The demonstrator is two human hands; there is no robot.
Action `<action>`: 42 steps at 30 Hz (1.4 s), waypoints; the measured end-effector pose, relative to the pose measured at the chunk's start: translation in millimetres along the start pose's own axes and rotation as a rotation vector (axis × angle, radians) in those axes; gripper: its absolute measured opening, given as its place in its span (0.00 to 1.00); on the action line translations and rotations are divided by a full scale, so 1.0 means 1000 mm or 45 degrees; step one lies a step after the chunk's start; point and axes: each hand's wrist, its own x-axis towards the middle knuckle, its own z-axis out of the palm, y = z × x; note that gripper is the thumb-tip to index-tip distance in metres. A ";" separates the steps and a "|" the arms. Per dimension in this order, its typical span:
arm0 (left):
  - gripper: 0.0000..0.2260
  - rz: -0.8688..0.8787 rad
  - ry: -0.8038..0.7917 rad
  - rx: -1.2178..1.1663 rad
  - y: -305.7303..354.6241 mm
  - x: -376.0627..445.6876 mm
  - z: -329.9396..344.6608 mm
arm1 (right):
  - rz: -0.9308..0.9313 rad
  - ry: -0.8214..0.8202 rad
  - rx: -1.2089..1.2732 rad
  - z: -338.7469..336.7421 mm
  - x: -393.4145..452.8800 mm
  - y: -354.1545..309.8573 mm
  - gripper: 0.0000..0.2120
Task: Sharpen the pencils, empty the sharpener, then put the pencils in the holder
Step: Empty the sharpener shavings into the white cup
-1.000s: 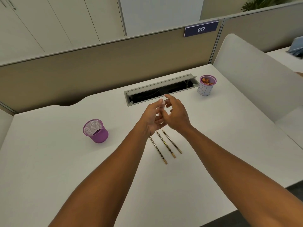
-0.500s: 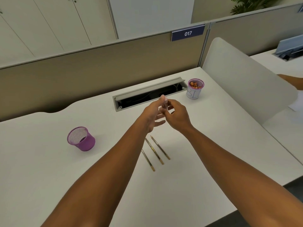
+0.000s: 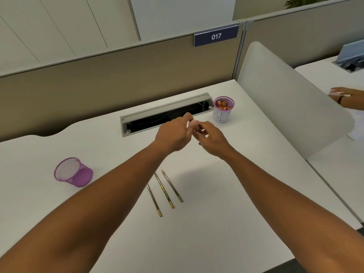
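— Since half a second ago, both hands have risen a little toward the cable tray and closed tighter on each other; the three pencils have not shifted on the desk.

— Head view, then. What are the hands doing?

— Just above centre of the frame, the left hand and right hand meet fingertip to fingertip, pinched around something small and pale, probably the sharpener. Too little of it shows to be sure, and I cannot tell whether either hand has a real clamp on it.

— Where are the pencils?

— The pencils lie side by side, apart, below centre on the white desk, points toward the hands. The empty purple mesh holder stands at the left. A cup of shavings sits at upper right of centre, beside the open cable tray.

— How will they handle?

— My guess: light, stiff, thin, prone to rolling, with brittle leads. Pinch each at mid-shaft, clear of the tip. The sharpener looks small and smooth, so hold its sides firmly and tip it over the cup, which is light enough to knock over.
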 end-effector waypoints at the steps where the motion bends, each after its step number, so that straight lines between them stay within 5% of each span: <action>1: 0.17 0.028 -0.023 0.043 0.001 0.004 0.001 | 0.001 -0.026 0.001 -0.003 0.002 0.002 0.15; 14: 0.24 0.037 0.001 0.305 0.009 0.077 0.020 | -0.038 -0.128 -0.014 -0.017 0.043 0.030 0.16; 32: 0.21 0.036 -0.163 0.278 0.061 0.198 0.043 | -0.058 0.366 0.088 -0.060 0.097 0.078 0.12; 42: 0.18 0.345 -0.208 0.178 0.053 0.227 0.060 | 0.231 0.120 0.281 -0.102 0.119 0.091 0.14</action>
